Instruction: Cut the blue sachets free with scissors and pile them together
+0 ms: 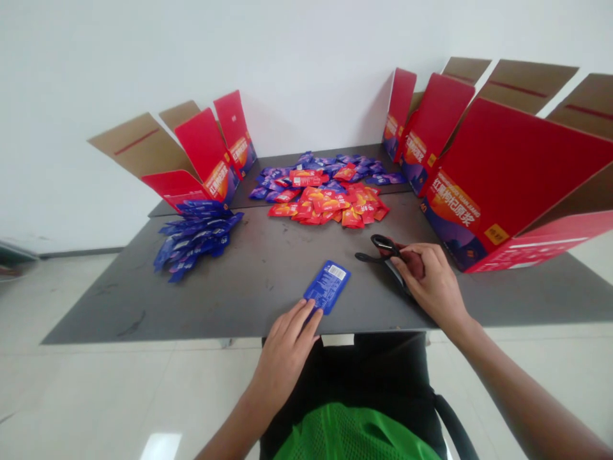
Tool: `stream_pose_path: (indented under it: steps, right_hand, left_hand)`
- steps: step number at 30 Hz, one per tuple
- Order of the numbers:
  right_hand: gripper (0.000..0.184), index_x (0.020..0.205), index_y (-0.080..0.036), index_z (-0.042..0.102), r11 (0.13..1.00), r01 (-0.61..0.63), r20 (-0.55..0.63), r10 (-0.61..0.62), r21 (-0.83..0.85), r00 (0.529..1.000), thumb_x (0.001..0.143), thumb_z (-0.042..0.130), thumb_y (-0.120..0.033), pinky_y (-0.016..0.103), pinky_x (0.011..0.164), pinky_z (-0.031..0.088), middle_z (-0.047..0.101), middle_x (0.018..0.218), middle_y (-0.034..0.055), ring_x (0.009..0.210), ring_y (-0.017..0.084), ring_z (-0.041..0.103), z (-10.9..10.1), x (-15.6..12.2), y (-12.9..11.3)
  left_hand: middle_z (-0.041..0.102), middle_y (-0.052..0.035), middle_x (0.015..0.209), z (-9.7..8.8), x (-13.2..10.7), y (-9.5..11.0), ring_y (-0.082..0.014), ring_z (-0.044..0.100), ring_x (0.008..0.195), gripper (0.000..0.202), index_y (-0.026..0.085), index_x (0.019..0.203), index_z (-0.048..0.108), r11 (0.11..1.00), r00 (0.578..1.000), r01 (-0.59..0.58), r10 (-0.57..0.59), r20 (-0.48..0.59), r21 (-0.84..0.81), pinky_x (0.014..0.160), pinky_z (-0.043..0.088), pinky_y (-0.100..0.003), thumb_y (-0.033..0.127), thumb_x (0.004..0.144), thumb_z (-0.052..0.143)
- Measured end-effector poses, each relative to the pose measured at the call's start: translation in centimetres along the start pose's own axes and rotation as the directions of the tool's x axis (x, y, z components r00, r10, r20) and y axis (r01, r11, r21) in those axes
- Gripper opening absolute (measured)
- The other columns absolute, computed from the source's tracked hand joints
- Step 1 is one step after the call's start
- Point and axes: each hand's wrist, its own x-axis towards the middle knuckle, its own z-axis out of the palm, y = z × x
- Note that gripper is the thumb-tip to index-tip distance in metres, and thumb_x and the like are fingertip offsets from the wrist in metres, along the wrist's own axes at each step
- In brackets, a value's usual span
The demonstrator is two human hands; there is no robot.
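My left hand [290,338] reaches over the table's front edge, fingers stretched out. Its fingertips rest on the lower end of a flat blue packet [330,283], which lies with its white barcode label facing up. To the right, my right hand [433,281] is closed around a tool with black loops [383,243] and a dark reddish-brown part [416,263]; its exact kind is unclear, as my fingers cover part of it. The loops point left, toward the packet. This hand is close to the table, beside a large red carton.
Red sachets [330,204] lie heaped before blue sachets [282,176] at the back of the grey table [268,287]. More blue sachets [196,236] form a pile at left. Open red cartons stand at left [205,153] and right [507,172], against a white wall.
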Motion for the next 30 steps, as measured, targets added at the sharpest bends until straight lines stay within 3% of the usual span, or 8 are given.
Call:
stream_pose_path:
  steps: [7, 10, 12, 15, 19, 23, 26, 30]
  right_hand:
    - [0.025, 0.109, -0.025, 0.061, 0.997, -0.058, 0.033, 0.057, 0.050, 0.998, 0.099, 0.063, -0.048, 0.039, 0.087, 0.052, 0.064, 0.111, 0.0077, 0.104, 0.027, 0.064, 0.1, -0.1, -0.1]
    - [0.025, 0.109, -0.026, 0.062, 0.996, -0.071, 0.036, 0.069, 0.063, 0.997, 0.098, 0.063, -0.048, 0.039, 0.086, 0.051, 0.064, 0.111, 0.0077, 0.104, 0.027, 0.064, 0.1, -0.1, -0.1]
    - [0.025, 0.109, -0.026, 0.062, 0.995, -0.081, 0.036, 0.079, 0.064, 0.996, 0.098, 0.063, -0.049, 0.039, 0.085, 0.051, 0.064, 0.111, 0.0074, 0.104, 0.027, 0.064, 0.1, -0.1, 0.0]
    - [0.025, 0.107, -0.026, 0.062, 0.993, -0.092, 0.036, 0.090, 0.067, 0.995, 0.098, 0.064, -0.048, 0.039, 0.084, 0.051, 0.064, 0.111, 0.0070, 0.104, 0.027, 0.064, 0.1, -0.1, 0.1]
    - [0.026, 0.106, -0.025, 0.063, 0.993, -0.098, 0.044, 0.095, 0.062, 0.994, 0.097, 0.064, -0.049, 0.039, 0.084, 0.051, 0.065, 0.109, 0.0070, 0.102, 0.027, 0.064, 0.1, 0.0, 0.2]
    - [0.027, 0.106, -0.025, 0.063, 0.993, -0.093, 0.052, 0.089, 0.069, 0.995, 0.097, 0.064, -0.050, 0.040, 0.083, 0.051, 0.065, 0.109, 0.0078, 0.101, 0.027, 0.065, 0.2, 0.0, 0.2]
    - [0.027, 0.106, -0.025, 0.064, 0.993, -0.088, 0.059, 0.084, 0.076, 0.995, 0.097, 0.063, -0.051, 0.041, 0.083, 0.052, 0.066, 0.108, 0.0083, 0.101, 0.028, 0.065, 0.3, -0.1, 0.5]
    - [0.028, 0.106, -0.025, 0.064, 0.994, -0.081, 0.058, 0.077, 0.071, 0.995, 0.097, 0.063, -0.052, 0.042, 0.082, 0.052, 0.066, 0.107, 0.0091, 0.099, 0.029, 0.065, 0.1, 0.3, 0.4]
  left_hand:
    - [0.075, -0.0065, 0.109, -1.3, 0.5, -0.2, -0.0230, 0.070, 0.101, 0.021, 0.020, 0.121, 0.069, 0.976, 0.992, -0.028, 0.001, -0.126, -0.216, 0.089, 0.054, -0.040, 0.018, 0.101, 0.062]
    - [0.076, -0.0034, 0.103, -1.8, 1.1, 0.0, -0.0191, 0.072, 0.096, 0.011, 0.022, 0.111, 0.069, 0.930, 0.969, 0.081, -0.158, -0.191, -0.359, 0.088, 0.054, -0.034, 0.020, 0.100, 0.065]
    - [0.076, -0.0021, 0.093, -2.1, 1.8, 0.2, -0.0167, 0.073, 0.086, 0.005, 0.021, 0.105, 0.065, 0.831, 0.893, 0.264, -0.402, -0.201, -0.489, 0.079, 0.055, -0.028, 0.025, 0.102, 0.064]
    - [0.069, 0.0021, 0.071, -2.5, 3.3, 0.4, -0.0155, 0.073, 0.067, 0.017, 0.022, 0.098, 0.055, 0.527, 0.721, 0.438, -0.690, -0.066, -0.728, 0.063, 0.053, -0.024, 0.037, 0.105, 0.057]
    - [0.068, 0.0039, 0.063, -2.3, 5.0, 0.3, -0.0168, 0.072, 0.058, 0.027, 0.022, 0.107, 0.047, 0.310, 0.667, 0.503, -0.733, 0.134, -0.807, 0.056, 0.050, -0.023, 0.048, 0.104, 0.054]
    - [0.068, 0.0049, 0.065, -1.8, 4.7, 0.0, -0.0166, 0.069, 0.055, 0.040, 0.022, 0.125, 0.049, 0.508, 0.690, 0.624, -0.715, 0.113, -0.593, 0.057, 0.049, -0.025, 0.051, 0.100, 0.059]
    - [0.064, 0.0041, 0.063, -1.9, 3.4, -0.3, -0.0180, 0.065, 0.056, 0.037, 0.023, 0.120, 0.062, 0.789, 0.831, 0.547, -0.552, 0.066, -0.282, 0.058, 0.046, -0.028, 0.055, 0.100, 0.059]
    - [0.067, -0.0021, 0.074, -2.3, 1.2, -0.4, -0.0205, 0.064, 0.067, 0.034, 0.020, 0.115, 0.071, 0.944, 0.946, 0.325, -0.325, 0.006, -0.057, 0.067, 0.047, -0.035, 0.049, 0.101, 0.060]
